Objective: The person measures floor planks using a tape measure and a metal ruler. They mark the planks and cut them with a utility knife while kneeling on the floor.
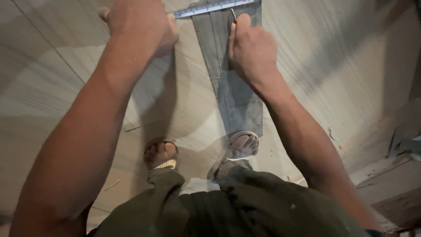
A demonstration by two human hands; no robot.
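Note:
My left hand (140, 24) presses down on the left end of a metal ruler (215, 7) that lies across the top of a grey tile strip (239, 101). My right hand (251, 48) grips a thin red pencil (233, 14) with its tip at the ruler's edge on the strip. The grey strip runs from the ruler down to my feet. My right sandalled foot (239, 149) stands on its near end.
Large pale tiles (52, 79) cover the floor, and my left foot (161, 154) stands on them. A cut tile piece (144, 105) lies under my left arm. Rough wooden boards (390, 188) and grey scraps (405, 138) sit at the right edge.

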